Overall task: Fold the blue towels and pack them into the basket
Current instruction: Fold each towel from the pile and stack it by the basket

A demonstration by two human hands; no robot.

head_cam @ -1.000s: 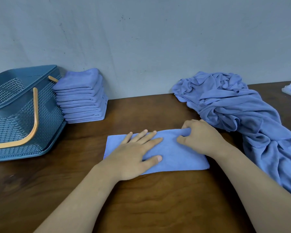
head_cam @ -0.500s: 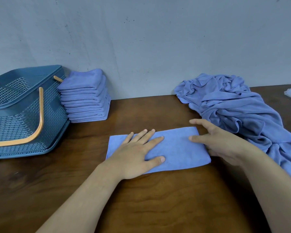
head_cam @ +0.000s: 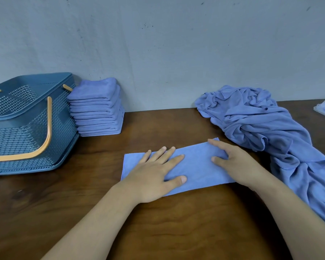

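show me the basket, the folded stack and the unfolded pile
basket point(head_cam: 13, 141): head view, on its mesh side wall
folded stack point(head_cam: 97, 113): head view, on the layered front edges
unfolded pile point(head_cam: 261, 124): head view, on its crumpled middle

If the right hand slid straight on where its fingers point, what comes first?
From the right hand, likely bare table, then the wall; the folded stack seems left of that line.
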